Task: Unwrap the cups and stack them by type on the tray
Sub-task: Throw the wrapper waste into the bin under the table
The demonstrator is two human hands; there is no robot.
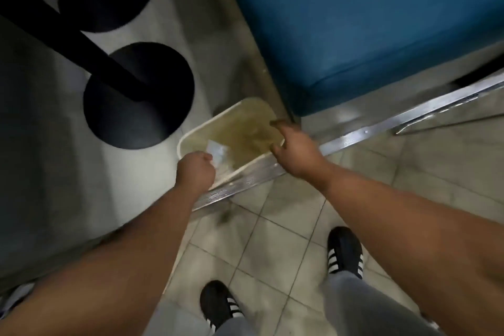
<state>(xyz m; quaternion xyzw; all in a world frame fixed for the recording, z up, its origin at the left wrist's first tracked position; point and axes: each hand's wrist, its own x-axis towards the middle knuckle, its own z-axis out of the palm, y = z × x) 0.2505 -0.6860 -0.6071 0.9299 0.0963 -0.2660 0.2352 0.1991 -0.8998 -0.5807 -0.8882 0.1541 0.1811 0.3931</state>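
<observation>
No cups and no tray are in view. A white rectangular bin (pixel 183 142) with a brownish liner stands on the floor beside a metal threshold strip. My left hand (pixel 195 172) is a closed fist over the bin's near corner, holding a piece of clear plastic wrapper (pixel 216 150) that hangs into the bin. My right hand (pixel 293 148) reaches to the bin's right rim, thumb on the near side and fingers curled over the far side, gripping the rim and liner there. The picture is motion-blurred.
Two black round post bases (pixel 139 95) stand on the grey floor to the left of the bin. A blue panel (pixel 354 22) with a metal frame (pixel 381 123) rises behind it. My two black striped shoes (pixel 345 252) stand on beige tiles.
</observation>
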